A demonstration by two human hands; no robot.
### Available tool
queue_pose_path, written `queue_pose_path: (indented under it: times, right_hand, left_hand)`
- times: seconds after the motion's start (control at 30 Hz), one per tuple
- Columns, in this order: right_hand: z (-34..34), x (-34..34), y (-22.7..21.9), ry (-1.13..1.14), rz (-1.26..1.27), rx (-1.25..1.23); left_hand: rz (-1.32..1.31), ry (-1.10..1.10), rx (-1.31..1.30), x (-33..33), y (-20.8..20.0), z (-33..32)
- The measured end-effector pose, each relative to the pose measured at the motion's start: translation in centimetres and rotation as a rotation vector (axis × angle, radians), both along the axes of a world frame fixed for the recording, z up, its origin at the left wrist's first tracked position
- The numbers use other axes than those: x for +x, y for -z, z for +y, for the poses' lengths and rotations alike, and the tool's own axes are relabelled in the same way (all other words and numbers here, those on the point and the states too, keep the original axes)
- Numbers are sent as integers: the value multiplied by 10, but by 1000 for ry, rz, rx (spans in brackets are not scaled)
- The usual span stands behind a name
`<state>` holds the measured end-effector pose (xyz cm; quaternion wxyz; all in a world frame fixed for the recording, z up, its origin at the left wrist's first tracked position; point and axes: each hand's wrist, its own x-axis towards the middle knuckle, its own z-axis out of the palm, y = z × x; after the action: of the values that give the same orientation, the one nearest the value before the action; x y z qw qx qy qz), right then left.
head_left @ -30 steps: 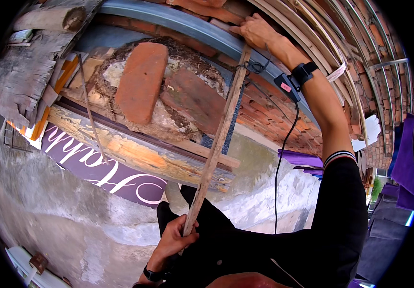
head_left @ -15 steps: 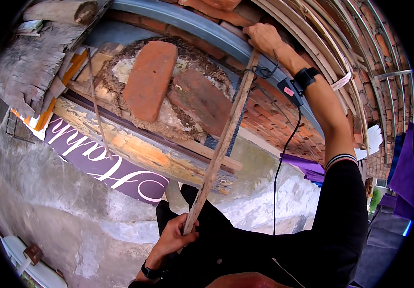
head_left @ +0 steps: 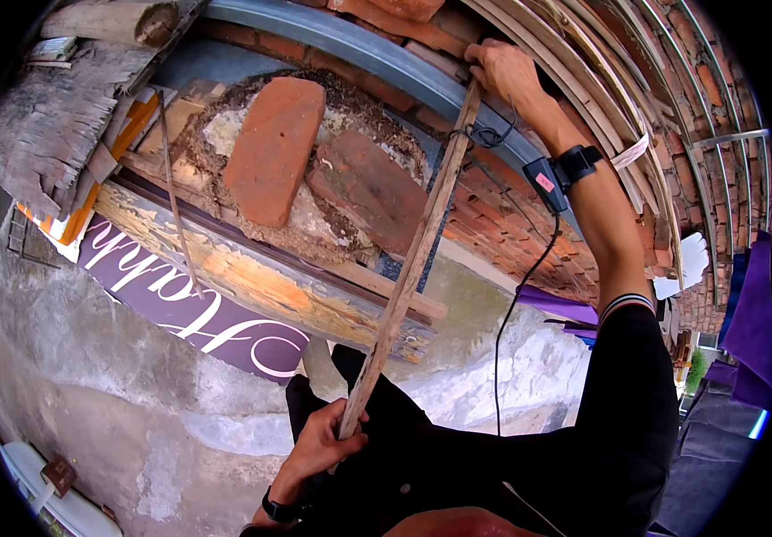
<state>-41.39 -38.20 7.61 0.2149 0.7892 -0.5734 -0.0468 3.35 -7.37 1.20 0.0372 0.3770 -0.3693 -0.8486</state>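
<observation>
My left hand (head_left: pixel 325 438) is wrapped round the lower end of a long, thin wooden stick (head_left: pixel 408 282). The stick slants up and away to the right, its far end lying across a grey-blue metal bar (head_left: pixel 341 38). Beside that far end, against the brick wall, my right hand (head_left: pixel 504 70) is closed; what its fingertips hold, if anything, is hidden. A dark wire (head_left: pixel 486 136) is looped round the stick just below this hand. To the stick's left, a red brick (head_left: pixel 274 150) and a darker, worn brick (head_left: pixel 373 188) lie on a crumbly patch.
A peeling wooden beam (head_left: pixel 252 268) runs below the bricks, with a thin rusty rod (head_left: pixel 174 192) leaning over it. Splintered board (head_left: pixel 55 121) and a log (head_left: pixel 113 22) lie at far left. Tied wooden strips (head_left: pixel 601 98) line the right wall. A black cable (head_left: pixel 516 313) hangs from my right wrist.
My right hand has shifted slightly right and up, and its wrist has moved right. My left hand keeps its grip on the stick, which has barely moved.
</observation>
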Motion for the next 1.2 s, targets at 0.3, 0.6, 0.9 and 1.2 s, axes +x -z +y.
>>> queue_pose_path:
  times: [0.3,0.6,0.9,1.2]
  right_hand:
    - [-18,12,-11,-110,220,213]
    - [-29,17,-1,-180,432,244]
    - [-24,31,17,-81,583,291]
    - [-21,31,12,-126,524,246]
  left_hand:
    - [17,-11,31,-2,2,4]
    - [14,-4,5,-6,7,7]
    - [-4,-9,-33,-6,8,10]
    - [-19,1,-19,-7,6,11]
